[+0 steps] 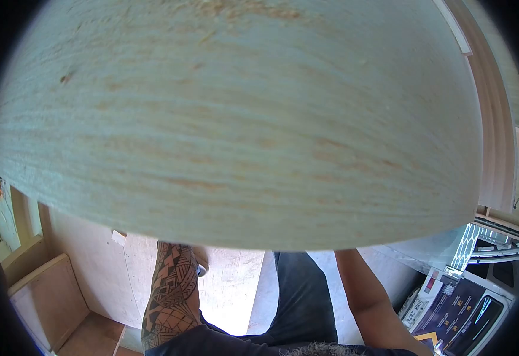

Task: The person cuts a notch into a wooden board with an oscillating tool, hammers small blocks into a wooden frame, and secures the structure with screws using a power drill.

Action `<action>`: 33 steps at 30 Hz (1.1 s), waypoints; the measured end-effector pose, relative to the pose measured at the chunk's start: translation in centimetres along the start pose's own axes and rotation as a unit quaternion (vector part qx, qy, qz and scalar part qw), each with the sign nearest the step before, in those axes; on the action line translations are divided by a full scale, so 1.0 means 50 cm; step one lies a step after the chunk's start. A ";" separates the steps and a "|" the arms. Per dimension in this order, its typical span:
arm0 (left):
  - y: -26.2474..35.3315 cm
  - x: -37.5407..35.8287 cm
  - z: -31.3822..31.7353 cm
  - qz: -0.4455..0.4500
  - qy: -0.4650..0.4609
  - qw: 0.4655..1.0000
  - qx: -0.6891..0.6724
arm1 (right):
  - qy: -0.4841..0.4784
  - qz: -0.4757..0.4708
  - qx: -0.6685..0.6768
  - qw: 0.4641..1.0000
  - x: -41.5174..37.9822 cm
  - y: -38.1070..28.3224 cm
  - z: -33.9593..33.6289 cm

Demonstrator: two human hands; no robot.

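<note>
A large, pale wooden panel (242, 136) with brownish grain marks fills most of the head view, very close to the camera. Both of my forearms reach up behind its lower edge. On the left is my tattooed left forearm (170, 291); on the right, my bare right forearm (363, 291). The panel hides both hands, so their fingers and any grip on it cannot be seen. Between the arms, a leg in dark trousers (304, 291) shows below the panel.
At lower left stands a wooden box-like frame (52, 296). A small pale block (119, 237) is near the left forearm. Wooden boards (497, 118) line the right side. Beyond an opening at lower right is a white vehicle (491, 314) with a dark printed panel.
</note>
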State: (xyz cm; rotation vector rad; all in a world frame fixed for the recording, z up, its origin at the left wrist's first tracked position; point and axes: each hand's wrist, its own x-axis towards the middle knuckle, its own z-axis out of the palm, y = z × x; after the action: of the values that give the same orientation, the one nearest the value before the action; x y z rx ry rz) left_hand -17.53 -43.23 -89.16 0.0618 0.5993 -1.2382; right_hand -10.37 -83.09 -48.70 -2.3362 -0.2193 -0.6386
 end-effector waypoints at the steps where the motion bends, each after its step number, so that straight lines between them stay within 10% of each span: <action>1: 0.006 -0.031 0.059 0.008 0.006 1.000 -0.001 | 0.007 0.008 0.031 0.999 0.001 -0.005 0.002; 9: 0.003 -0.137 0.270 0.065 0.053 0.996 0.009 | -0.027 0.034 0.101 0.994 -0.097 0.129 -0.033; 11: -0.009 -0.157 0.310 0.078 0.065 0.995 0.012 | -0.199 -0.105 -0.255 0.940 -0.137 0.144 -0.073; 33: -0.199 -0.084 0.480 0.233 0.173 0.957 0.021 | -0.155 -0.075 -0.306 0.936 -0.117 0.110 -0.074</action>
State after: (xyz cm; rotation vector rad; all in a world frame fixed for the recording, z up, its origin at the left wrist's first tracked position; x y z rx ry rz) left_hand -17.79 -51.69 -64.22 0.4405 0.8069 -0.7816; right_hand -15.06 -89.52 -52.48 -3.0484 -0.3894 -0.4426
